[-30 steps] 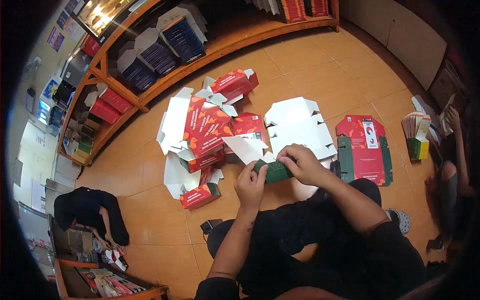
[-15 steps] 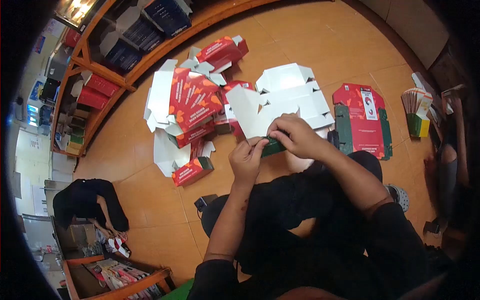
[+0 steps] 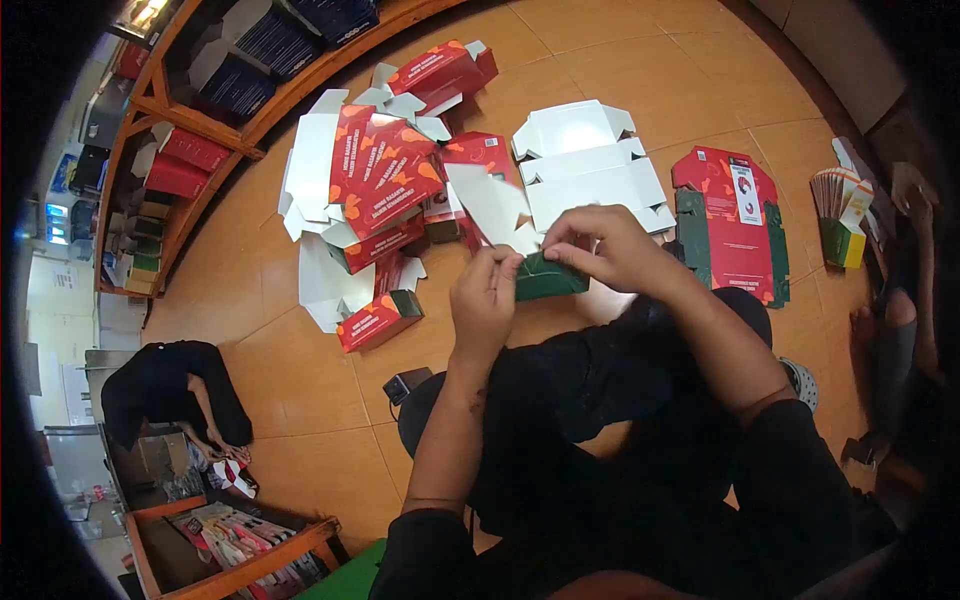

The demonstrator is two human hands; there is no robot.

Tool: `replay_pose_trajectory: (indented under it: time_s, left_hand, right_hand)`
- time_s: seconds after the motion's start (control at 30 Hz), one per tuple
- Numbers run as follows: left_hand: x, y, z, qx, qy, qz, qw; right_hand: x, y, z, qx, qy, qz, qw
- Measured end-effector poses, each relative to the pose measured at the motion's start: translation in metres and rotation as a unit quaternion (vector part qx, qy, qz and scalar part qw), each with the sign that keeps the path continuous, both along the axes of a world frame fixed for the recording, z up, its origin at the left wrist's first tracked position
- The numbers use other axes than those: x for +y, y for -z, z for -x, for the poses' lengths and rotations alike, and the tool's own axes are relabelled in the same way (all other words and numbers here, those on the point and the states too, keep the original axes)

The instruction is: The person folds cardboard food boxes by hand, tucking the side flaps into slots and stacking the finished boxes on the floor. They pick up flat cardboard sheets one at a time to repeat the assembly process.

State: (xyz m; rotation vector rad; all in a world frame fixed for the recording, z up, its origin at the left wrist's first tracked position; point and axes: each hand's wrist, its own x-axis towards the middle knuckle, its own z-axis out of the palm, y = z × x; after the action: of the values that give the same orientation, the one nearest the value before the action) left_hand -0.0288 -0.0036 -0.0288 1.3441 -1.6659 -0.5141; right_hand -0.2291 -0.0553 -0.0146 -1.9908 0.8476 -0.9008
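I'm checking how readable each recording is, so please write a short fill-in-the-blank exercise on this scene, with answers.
1. The left hand and right hand both touch a box whose side toward the wearer is coloured ____.
2. In the picture, the flat red-and-green carton lies to the ____ of the flat white-faced carton.
3. Printed faces in the carton pile are mainly ____.

Missing words: green; right; red.

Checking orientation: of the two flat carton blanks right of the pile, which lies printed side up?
The red-and-green blank, farther right; its printing faces up, while the white blank shows no print.
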Motion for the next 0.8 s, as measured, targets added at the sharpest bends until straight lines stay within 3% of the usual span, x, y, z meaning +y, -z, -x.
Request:
replay_pose_trajectory:
  time_s: [0.07,0.13,0.2,0.27,0.33,0.4,0.53,0.6,0.67,0.7,0.73,0.77,0.8]
  left_hand:
    - [0.003,0.009,0.000,-0.026,0.014,0.008,1.000]
    - [0.003,0.007,0.004,-0.047,0.030,0.031,0.998]
    - [0.004,-0.006,0.002,0.052,0.023,-0.041,0.998]
    - [-0.002,-0.008,-0.014,0.040,0.020,0.009,0.999]
    - [-0.006,-0.004,-0.031,0.270,-0.012,-0.072,0.960]
    - [-0.012,-0.001,-0.045,0.240,-0.016,-0.092,0.966]
    - [-0.016,0.000,-0.059,0.123,-0.058,-0.136,0.981]
    - [-0.015,0.003,-0.062,0.078,-0.104,-0.132,0.983]
    - [-0.011,-0.004,-0.038,-0.009,-0.041,0.047,0.998]
    - [-0.004,-0.011,-0.021,-0.012,-0.036,0.048,0.998]
    - [0.007,-0.020,0.000,0.012,0.031,-0.068,0.997]
    - [0.014,-0.023,0.009,0.037,0.097,-0.187,0.977]
    - [0.012,-0.011,0.006,0.038,0.100,-0.196,0.975]
  right_hand:
    - [0.002,0.008,-0.001,-0.036,-0.016,-0.001,0.999]
    - [0.000,0.001,0.005,0.004,-0.046,0.012,0.999]
    - [-0.010,-0.012,0.019,0.018,-0.025,0.080,0.996]
    - [-0.028,-0.005,0.047,-0.015,-0.028,-0.020,0.999]
    - [-0.038,-0.003,0.072,0.025,-0.026,-0.004,0.999]
    - [-0.036,-0.008,0.081,0.120,-0.032,-0.160,0.979]
    - [-0.032,-0.011,0.070,0.095,-0.042,-0.164,0.981]
    - [-0.031,0.001,0.060,0.147,-0.041,-0.097,0.984]
    - [-0.019,-0.007,0.038,0.223,-0.067,-0.125,0.965]
    - [-0.015,0.009,0.029,0.187,-0.097,-0.089,0.973]
    - [-0.013,0.025,0.019,0.151,-0.128,-0.055,0.979]
    - [-0.010,0.023,0.011,0.196,-0.148,-0.072,0.967]
    - [-0.011,0.026,0.004,0.195,-0.146,-0.081,0.966]
